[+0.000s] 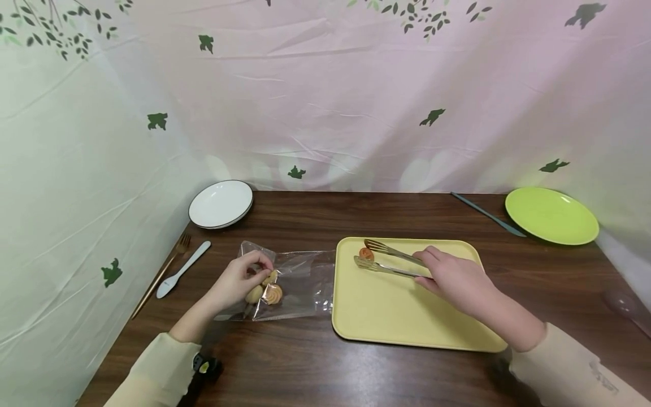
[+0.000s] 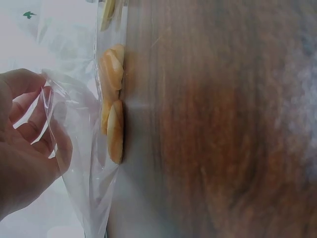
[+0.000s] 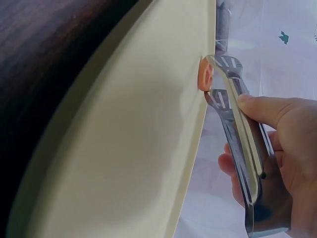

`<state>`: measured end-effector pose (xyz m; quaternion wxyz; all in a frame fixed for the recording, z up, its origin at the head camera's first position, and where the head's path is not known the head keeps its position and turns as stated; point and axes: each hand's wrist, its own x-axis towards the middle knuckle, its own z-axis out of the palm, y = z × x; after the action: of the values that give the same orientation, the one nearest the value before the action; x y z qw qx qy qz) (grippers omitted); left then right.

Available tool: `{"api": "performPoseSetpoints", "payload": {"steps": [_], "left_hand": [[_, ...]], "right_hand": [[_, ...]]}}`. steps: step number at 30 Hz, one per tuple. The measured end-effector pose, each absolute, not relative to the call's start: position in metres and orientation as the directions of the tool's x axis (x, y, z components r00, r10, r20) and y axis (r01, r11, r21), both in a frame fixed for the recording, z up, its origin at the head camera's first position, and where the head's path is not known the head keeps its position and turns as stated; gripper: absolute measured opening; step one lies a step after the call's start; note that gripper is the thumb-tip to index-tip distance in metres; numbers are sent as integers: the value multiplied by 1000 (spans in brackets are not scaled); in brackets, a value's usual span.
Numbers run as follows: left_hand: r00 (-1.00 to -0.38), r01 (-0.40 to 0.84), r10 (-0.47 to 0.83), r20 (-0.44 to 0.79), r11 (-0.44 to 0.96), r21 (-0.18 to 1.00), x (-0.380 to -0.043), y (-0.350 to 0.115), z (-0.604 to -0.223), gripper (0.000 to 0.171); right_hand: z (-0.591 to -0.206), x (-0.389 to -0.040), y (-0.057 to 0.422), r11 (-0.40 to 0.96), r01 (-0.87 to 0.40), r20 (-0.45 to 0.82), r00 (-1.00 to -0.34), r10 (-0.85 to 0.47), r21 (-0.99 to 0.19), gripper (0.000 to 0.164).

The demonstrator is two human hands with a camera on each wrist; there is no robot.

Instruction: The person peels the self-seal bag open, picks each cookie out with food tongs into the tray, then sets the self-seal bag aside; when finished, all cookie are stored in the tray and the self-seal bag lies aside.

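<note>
My left hand (image 1: 243, 280) pinches the rim of a clear plastic bag (image 1: 305, 282) lying on the table. Inside the bag are several cookies, among them a swirled cookie (image 1: 272, 294); the left wrist view shows pale golden cookies (image 2: 115, 131) low in the film. My right hand (image 1: 455, 277) grips metal tongs (image 1: 396, 252) over the yellow tray (image 1: 407, 316). Their slotted tips stand on either side of a small orange-brown cookie (image 1: 366, 254) near the tray's far left corner. In the right wrist view, that cookie (image 3: 205, 74) rests on the tray between the tips of the tongs (image 3: 237, 134).
A white plate (image 1: 221, 204) stands at the back left, with a gold fork (image 1: 163, 277) and a white spoon (image 1: 183, 270) in front of it. At the back right lie a dark knife (image 1: 485, 213) and a green plate (image 1: 551, 216). Patterned cloth hangs behind and beside the table.
</note>
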<state>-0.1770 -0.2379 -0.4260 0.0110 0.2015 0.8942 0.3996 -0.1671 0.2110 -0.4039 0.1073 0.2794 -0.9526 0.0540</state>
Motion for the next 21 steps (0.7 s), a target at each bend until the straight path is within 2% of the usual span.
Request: {"api": "performPoseSetpoints", "payload": {"steps": [11,16,21], "left_hand": [[-911,372,382,156,594,713,-176,-237,-426,6],[-912,373,379,161,598,709,-175,-236,-426,8],[-909,384,379,173,599,703,-173,-236,-427,8]], "right_hand": [[-404,-164,208,835,-540,282,-822,-496,-105,48],[-402,-158,198,806,-575,357,-789,-501,-139,46],[-403,-150,181,766,-634,390,-736,-553,-109,42]]}}
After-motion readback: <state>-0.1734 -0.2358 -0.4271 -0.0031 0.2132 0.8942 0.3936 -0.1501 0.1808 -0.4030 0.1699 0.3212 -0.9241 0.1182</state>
